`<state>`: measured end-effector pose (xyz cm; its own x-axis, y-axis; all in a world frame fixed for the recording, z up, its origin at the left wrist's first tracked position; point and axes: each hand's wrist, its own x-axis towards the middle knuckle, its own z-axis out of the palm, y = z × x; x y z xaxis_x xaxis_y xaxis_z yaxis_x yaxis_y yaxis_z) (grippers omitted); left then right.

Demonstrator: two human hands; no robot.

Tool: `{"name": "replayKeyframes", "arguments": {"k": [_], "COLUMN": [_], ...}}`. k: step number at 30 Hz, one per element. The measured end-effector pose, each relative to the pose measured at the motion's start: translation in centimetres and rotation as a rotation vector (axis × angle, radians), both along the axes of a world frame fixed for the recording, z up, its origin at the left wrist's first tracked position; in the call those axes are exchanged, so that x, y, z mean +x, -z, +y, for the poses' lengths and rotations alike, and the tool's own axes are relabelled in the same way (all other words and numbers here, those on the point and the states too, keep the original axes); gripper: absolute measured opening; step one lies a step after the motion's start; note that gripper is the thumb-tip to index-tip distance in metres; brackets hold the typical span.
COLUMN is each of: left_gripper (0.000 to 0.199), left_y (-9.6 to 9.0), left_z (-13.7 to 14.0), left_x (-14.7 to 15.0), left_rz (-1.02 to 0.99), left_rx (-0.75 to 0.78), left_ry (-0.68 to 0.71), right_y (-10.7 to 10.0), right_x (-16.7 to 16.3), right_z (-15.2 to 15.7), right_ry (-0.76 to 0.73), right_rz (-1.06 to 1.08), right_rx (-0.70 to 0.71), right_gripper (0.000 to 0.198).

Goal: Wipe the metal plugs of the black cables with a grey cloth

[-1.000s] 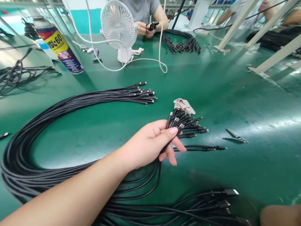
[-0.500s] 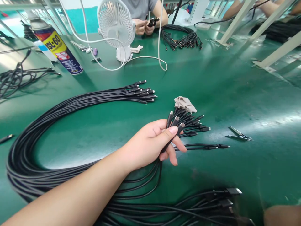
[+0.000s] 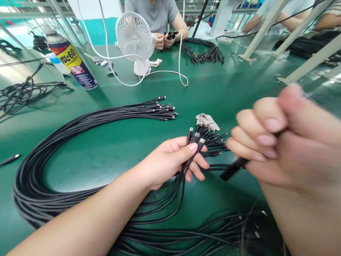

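My left hand (image 3: 183, 156) pinches several black USB cables (image 3: 196, 138) between thumb and fingers. Three of their metal-tipped connectors stick up past the thumb, and the cords hang down below the palm. At the right, my right hand (image 3: 269, 138) is raised close to the camera, slightly blurred, in a fist around a black bar-shaped tool (image 3: 231, 171). Only its blunt lower end shows; the rest is hidden by the fingers. Just beyond my left hand, more cable ends (image 3: 213, 142) fan out on the green table beside a crumpled beige cloth (image 3: 207, 121).
A long looped cable bundle (image 3: 34, 156) lies at the left, more cables (image 3: 202, 236) in front. A spray can (image 3: 77, 67), a white fan (image 3: 135, 39) and a white cord (image 3: 170, 72) stand or lie farther back. Across the table a person (image 3: 154, 17) handles cables.
My right hand has come up from the lower right edge into view, gripping the black tool. My left hand still holds the cables. The view has tilted up slightly.
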<state>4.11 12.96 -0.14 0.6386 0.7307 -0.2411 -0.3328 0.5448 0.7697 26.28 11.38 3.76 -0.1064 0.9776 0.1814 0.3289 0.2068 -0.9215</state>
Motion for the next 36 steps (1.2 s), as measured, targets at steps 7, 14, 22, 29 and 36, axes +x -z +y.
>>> {"name": "replayKeyframes", "arguments": {"k": [7,14,22,29,36], "left_gripper": [0.020,0.017,0.015,0.018,0.019], "left_y": [0.2,0.2,0.1,0.0,0.0], "left_z": [0.0,0.2,0.2,0.3,0.3], "left_x": [0.0,0.2,0.1,0.1,-0.1], "left_rz": [-0.023,0.013,0.014,0.026,-0.005], "left_rx": [-0.006,-0.016,-0.035,-0.084,-0.116], "left_ry": [-0.017,-0.055,-0.079,-0.143,-0.190], "right_y": [1.4,3.0,4.8,4.1,3.6], "right_x": [-4.8,-4.5,-5.1,-5.3,-5.0], "right_z": [4.5,4.6,4.8,5.1,3.9], "right_ry": [-0.053,-0.165,-0.142,-0.049,0.000], "right_rz": [0.485,0.523,0.465,0.362,-0.264], "right_rx": [-0.104,-0.004,-0.043,-0.055,0.346], "right_gripper": [0.043,0.044,0.027,0.036,0.011]}}
